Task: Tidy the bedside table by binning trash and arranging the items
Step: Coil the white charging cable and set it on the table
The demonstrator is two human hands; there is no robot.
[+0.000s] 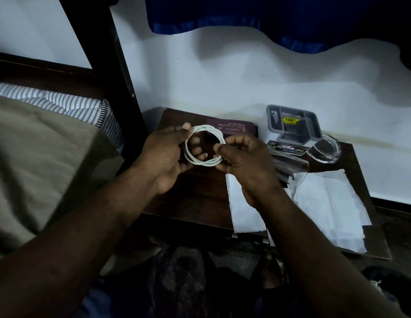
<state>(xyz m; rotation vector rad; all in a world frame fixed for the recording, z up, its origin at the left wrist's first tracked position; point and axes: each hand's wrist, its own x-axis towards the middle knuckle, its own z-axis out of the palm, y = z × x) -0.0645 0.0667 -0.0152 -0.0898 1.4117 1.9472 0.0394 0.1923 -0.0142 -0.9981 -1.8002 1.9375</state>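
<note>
A white cable [201,162] is wound into a small coil and held above the dark wooden bedside table [195,193]. My left hand [167,157] grips the coil's left side, thumb on top and fingers through the loop. My right hand [243,159] pinches the coil's right side with curled fingers. Behind the coil a maroon book [232,127] lies flat on the table. White papers [326,203] cover the table's right half.
A grey organiser box [294,125] stands at the back right, with a printed card [289,148] and a clear plastic lid [326,149] beside it. A bed with a striped mattress [62,102] and dark frame post [121,72] is on the left. White wall behind.
</note>
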